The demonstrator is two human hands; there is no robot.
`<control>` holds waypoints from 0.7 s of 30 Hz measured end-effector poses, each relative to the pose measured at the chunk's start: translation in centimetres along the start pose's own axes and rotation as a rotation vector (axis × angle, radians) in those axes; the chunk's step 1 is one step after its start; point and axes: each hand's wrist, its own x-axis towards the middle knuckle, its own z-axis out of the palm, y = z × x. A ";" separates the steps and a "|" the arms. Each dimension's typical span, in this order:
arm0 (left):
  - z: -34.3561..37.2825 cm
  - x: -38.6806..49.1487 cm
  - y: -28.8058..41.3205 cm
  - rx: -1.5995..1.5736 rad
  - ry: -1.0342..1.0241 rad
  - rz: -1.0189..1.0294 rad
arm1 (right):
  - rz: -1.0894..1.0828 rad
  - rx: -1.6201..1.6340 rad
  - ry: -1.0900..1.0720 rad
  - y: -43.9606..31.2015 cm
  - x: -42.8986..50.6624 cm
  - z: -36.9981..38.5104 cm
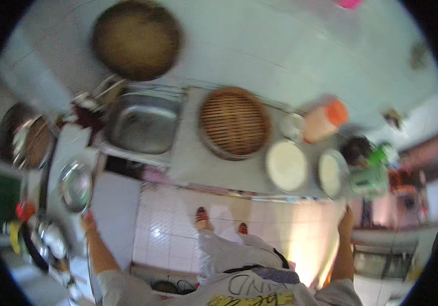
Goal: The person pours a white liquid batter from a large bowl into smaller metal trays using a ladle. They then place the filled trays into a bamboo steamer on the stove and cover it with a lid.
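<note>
My left hand (88, 221) is at the counter's edge on the left, at the near rim of a clear, shiny bowl (76, 187); blur hides whether its fingers grip the rim. On the right, my right hand (347, 218) is just below the counter's front edge, near a white-topped round container (333, 174); its fingers are unclear. A second round container with a pale surface (286, 165) stands to that one's left. Between the sink and these containers sits a round bamboo steamer (235, 122) with a slatted surface.
A metal sink (146, 124) is set in the counter (188, 164). A large round woven tray (137, 40) is by the tiled wall. An orange-lidded jar (324, 120) and a green container (370, 181) stand at the right. Pans and a kettle-like metal pot (52, 239) are at the left.
</note>
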 end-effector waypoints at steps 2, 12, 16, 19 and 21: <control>1.3 1.0 -2.2 0.679 0.234 0.080 | -0.045 -0.147 0.057 0.1 0.7 -1.0; 4.7 2.4 3.0 -0.117 0.788 -0.130 | 0.840 0.994 -0.270 -5.6 -0.2 -0.1; 6.1 -1.7 2.5 0.066 0.709 0.062 | 0.987 1.611 -0.432 -4.9 0.7 0.6; 12.2 -6.8 3.4 0.201 0.466 0.023 | 0.973 1.756 -0.449 -5.3 0.7 0.8; 24.1 -12.6 6.3 0.163 0.223 0.111 | 0.969 1.763 -0.427 -4.4 -0.1 0.7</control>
